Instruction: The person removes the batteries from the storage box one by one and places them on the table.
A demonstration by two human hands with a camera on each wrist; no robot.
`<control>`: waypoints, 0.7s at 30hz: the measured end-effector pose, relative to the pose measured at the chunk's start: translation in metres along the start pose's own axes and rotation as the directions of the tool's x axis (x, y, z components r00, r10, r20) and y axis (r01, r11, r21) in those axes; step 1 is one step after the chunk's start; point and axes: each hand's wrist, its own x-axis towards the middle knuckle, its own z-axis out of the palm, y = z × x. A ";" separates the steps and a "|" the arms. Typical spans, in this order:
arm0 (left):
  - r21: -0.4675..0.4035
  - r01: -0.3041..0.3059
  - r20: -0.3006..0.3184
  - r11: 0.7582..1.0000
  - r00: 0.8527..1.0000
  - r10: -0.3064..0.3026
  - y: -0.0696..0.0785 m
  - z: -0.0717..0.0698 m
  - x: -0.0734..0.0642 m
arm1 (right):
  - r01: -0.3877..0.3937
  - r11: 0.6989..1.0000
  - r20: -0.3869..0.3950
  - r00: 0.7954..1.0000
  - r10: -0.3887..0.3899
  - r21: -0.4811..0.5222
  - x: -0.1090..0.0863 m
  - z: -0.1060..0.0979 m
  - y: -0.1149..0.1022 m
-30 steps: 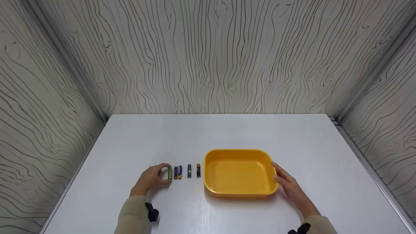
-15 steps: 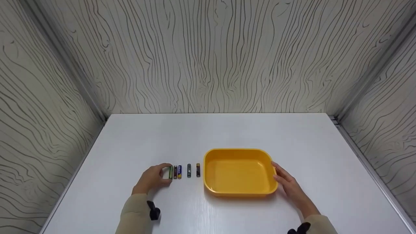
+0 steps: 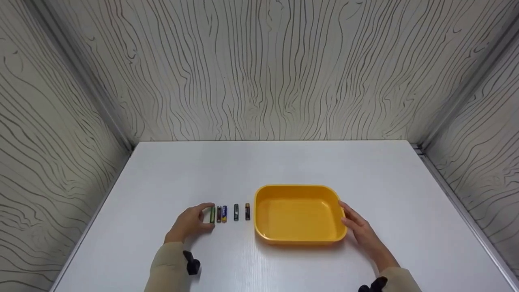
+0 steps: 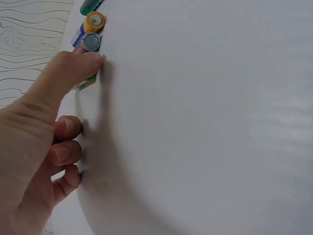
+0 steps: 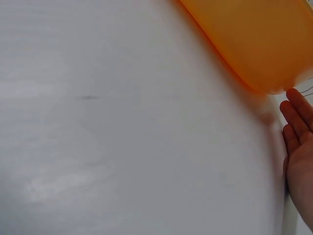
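My left hand [image 3: 188, 221] pinches a green battery [image 3: 212, 215] lengthwise, thumb at its near end and index finger at its far end. In the left wrist view, the thumb covers most of this green battery [image 4: 88, 82]. Just right of it lie a dark reddish battery [image 3: 219, 214] and a blue-and-yellow battery [image 3: 224, 214], side by side. Farther right, a dark green battery [image 3: 236, 212] and a black-and-gold battery [image 3: 247, 211] lie apart. My right hand [image 3: 363, 233] rests against the right side of a yellow plastic basin [image 3: 300, 243], fingers fairly straight in the right wrist view.
The white tabletop [image 3: 227, 259] carries the basin and the row of batteries. Behind it stands a wood-grain patterned panel [image 3: 267, 73], with similar panels on the left and right. The basin's left wall is close to the black-and-gold battery.
My left hand nudged the green battery right, near the reddish one, then slightly back left, leaving a small gap. The right hand and basin keep their place.
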 end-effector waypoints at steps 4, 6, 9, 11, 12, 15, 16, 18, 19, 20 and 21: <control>-0.004 0.009 0.003 1.000 1.000 -0.009 0.000 0.000 -0.001 | 0.021 1.000 0.016 1.000 -0.021 0.011 0.000 0.000 0.001; -0.012 0.016 0.005 1.000 1.000 -0.016 0.001 0.000 -0.002 | 0.021 1.000 0.011 1.000 -0.021 0.011 0.001 0.001 0.001; -0.022 0.009 0.006 1.000 1.000 -0.009 -0.001 0.000 -0.002 | 0.014 1.000 0.010 1.000 -0.014 0.012 0.002 0.002 0.001; -0.025 -0.008 0.005 1.000 1.000 0.008 -0.002 0.000 -0.002 | 0.016 1.000 0.014 1.000 -0.016 0.018 0.003 0.002 0.001; -0.026 -0.015 0.004 1.000 1.000 0.016 -0.003 0.000 -0.002 | 0.014 1.000 0.021 1.000 -0.015 0.022 0.003 0.002 0.001; -0.027 -0.033 0.006 0.999 0.999 0.033 -0.004 0.000 -0.001 | 0.017 0.999 0.030 0.999 -0.018 0.037 0.003 0.002 0.001; -0.032 -0.031 0.008 0.999 0.999 0.032 -0.004 0.000 -0.001 | 0.015 0.999 0.032 0.999 -0.016 0.037 0.003 0.002 0.001; -0.041 -0.026 0.012 0.999 1.000 0.026 -0.004 -0.001 -0.001 | 0.005 0.999 0.028 1.000 -0.006 0.036 0.004 0.001 0.001; -0.046 -0.021 0.014 0.999 1.000 0.022 -0.003 -0.001 -0.001 | -0.001 1.000 0.022 1.000 0.001 0.031 0.004 0.002 0.001; -0.050 -0.018 0.014 0.999 1.000 0.019 -0.002 -0.002 -0.002 | -0.008 1.000 0.019 1.000 0.008 0.025 0.004 0.002 0.002; -0.054 -0.018 0.013 0.998 1.000 0.019 -0.001 -0.003 -0.002 | -0.015 1.000 0.015 1.000 0.015 0.021 0.004 0.002 0.002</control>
